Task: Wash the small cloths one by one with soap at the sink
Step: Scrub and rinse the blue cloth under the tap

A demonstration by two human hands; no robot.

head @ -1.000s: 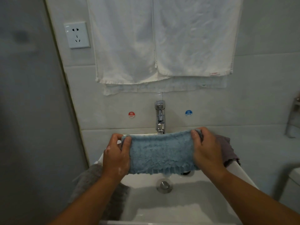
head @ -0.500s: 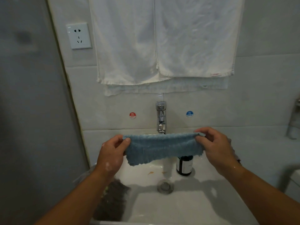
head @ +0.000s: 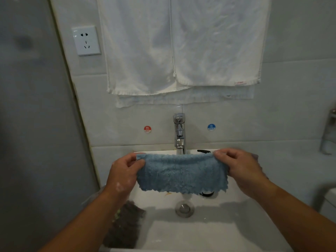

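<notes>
A small blue fluffy cloth (head: 181, 174) hangs spread out above the white sink (head: 190, 233), just in front of the chrome tap (head: 180, 135). My left hand (head: 121, 175) pinches its upper left corner and has soap suds on its back. My right hand (head: 241, 170) pinches the upper right corner. A dark brown cloth (head: 125, 226) lies on the sink's left rim. Behind the blue cloth only the base of a dark bottle (head: 207, 193) shows. No water runs from the tap.
The drain (head: 184, 209) sits in the basin below the cloth. White towels (head: 181, 48) hang on the wall above the tap, with a power socket (head: 86, 40) to their left. A white fixture (head: 329, 197) is at the right edge.
The cloth was folded up into a narrow band half a second ago; now it hangs down again, spread wider between both hands, hiding most of the dark bottle.
</notes>
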